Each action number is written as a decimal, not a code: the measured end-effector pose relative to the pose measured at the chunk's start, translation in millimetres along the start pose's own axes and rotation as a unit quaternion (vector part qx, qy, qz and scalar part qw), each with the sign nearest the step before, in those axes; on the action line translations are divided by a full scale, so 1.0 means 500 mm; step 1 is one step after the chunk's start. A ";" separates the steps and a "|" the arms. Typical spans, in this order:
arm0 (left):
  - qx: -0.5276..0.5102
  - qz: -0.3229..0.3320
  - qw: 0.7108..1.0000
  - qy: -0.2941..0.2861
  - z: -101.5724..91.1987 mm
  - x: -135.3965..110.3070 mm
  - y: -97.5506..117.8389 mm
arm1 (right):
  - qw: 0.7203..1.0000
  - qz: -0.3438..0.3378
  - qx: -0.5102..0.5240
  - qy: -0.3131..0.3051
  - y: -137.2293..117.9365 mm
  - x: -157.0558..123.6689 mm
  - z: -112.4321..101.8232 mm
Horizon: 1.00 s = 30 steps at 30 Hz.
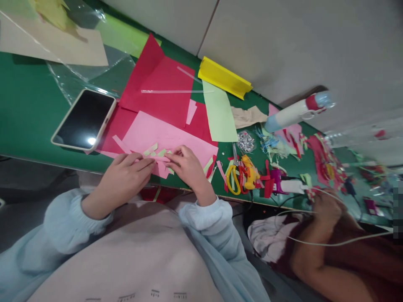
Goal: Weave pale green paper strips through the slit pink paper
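Close together at the table's near edge, my left hand (130,174) and my right hand (189,165) pinch a narrow pink paper strip (161,159) between them. The left fingers press on its left end, and the right thumb and fingertips grip the other end. Around the fingertips lie small pale green paper pieces (151,149). Beneath them spreads a pink paper sheet (176,136), resting on red paper (163,79). Parts of the strip are covered by my fingers.
A phone (85,119) lies to the left. Yellow-handled scissors (233,178), an orange glue gun (251,172) and a bag of small silvery bits (245,141) are at right. Behind them lies a bottle (296,111). A co-worker's hand (327,205) is further right, beside a white cable.
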<state>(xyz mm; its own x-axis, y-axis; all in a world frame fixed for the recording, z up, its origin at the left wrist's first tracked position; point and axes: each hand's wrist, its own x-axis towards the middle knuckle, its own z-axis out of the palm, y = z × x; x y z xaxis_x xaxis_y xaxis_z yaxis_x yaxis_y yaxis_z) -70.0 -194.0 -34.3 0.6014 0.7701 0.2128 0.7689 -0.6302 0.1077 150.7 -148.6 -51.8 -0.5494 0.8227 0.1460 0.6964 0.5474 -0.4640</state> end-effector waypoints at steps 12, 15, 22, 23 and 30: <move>0.024 0.008 0.999 -0.022 0.011 0.020 0.002 | 1.000 0.002 0.003 0.006 -0.002 0.000 0.000; 0.026 0.005 0.999 -0.026 0.012 0.024 0.005 | 1.000 0.000 -0.001 0.007 -0.002 0.000 0.000; 0.063 0.004 0.997 -0.036 0.007 0.034 0.020 | 1.000 -0.001 0.004 0.002 -0.001 -0.002 -0.001; 0.065 0.003 0.997 -0.035 0.007 0.036 0.022 | 1.000 0.000 0.004 0.001 -0.001 -0.002 -0.001; 0.081 -0.008 0.996 -0.025 0.008 0.042 0.037 | 1.000 -0.006 0.001 0.003 0.000 -0.002 0.001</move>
<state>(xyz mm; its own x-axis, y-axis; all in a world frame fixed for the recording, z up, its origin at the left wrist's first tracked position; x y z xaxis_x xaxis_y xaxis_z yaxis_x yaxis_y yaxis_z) -42.1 -189.1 -31.8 0.5955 0.7866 0.1632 0.8012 -0.5965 -0.0483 151.1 -149.3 -52.4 -0.5551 0.8167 0.1575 0.6883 0.5574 -0.4643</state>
